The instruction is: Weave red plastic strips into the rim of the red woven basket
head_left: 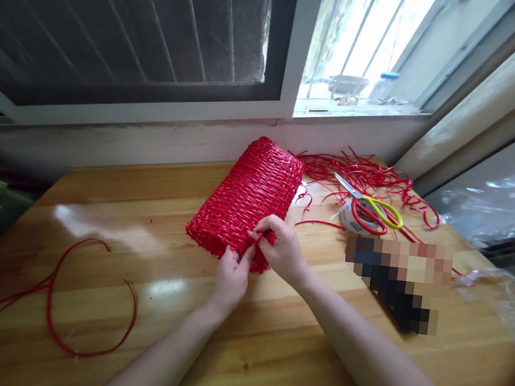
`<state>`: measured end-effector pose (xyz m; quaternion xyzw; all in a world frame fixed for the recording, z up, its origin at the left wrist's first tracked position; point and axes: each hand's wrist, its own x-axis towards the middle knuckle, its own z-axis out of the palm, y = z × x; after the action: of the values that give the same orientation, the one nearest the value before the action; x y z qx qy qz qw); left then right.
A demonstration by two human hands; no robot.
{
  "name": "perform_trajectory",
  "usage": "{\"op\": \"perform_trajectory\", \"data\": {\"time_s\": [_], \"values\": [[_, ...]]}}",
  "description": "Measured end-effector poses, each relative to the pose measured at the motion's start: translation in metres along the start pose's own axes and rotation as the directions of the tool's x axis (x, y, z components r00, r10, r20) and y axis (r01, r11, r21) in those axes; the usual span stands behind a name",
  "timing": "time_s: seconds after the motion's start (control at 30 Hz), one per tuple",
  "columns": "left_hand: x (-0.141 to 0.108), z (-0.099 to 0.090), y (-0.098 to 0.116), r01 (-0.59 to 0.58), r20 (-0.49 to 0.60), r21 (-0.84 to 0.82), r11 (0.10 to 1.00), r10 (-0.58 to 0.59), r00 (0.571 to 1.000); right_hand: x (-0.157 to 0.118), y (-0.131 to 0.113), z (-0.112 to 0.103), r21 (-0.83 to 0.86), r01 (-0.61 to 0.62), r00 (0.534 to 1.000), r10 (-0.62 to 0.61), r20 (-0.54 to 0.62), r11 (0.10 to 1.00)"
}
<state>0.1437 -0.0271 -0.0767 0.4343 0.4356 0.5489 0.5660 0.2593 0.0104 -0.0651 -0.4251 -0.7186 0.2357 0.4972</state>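
A red woven basket (pixel 252 192) lies on its side on the wooden table, its open rim turned toward me. My left hand (pixel 233 273) grips the near rim, the thumb on the outside and the other fingers largely hidden. Just to the right, my right hand (pixel 279 244) is closed in a pinch at the same rim, its fingertips close to the left thumb. A short bit of red strip shows between the right fingers, at the edge of the weave.
Scissors (pixel 369 205) with red and yellow handles rest on a white roll (pixel 351 218). Loose red strips (pixel 356 172) are heaped at the back right; a curled red strip (pixel 51 294) lies at left. A blurred-out dark object (pixel 390 287) is at right. Behind the table (pixel 168 343) is a window.
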Motion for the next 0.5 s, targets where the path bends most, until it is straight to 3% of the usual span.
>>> {"op": "perform_trajectory", "data": {"time_s": [0.17, 0.3, 0.5], "values": [[0.001, -0.011, 0.004, 0.031, -0.013, 0.296, 0.955, -0.028, 1.000, 0.004, 0.006, -0.003, -0.034, -0.011, 0.999, 0.013, 0.044, 0.999], [-0.002, -0.020, 0.011, 0.028, -0.009, 0.455, 0.890, -0.027, 1.000, 0.006, 0.009, -0.008, -0.029, 0.067, 0.992, -0.064, 0.105, 0.997], [-0.019, -0.042, 0.015, 0.043, 0.122, 0.480, 0.876, -0.115, 0.986, 0.007, 0.012, -0.014, -0.045, 0.079, 0.977, -0.068, 0.204, 0.996]]}}
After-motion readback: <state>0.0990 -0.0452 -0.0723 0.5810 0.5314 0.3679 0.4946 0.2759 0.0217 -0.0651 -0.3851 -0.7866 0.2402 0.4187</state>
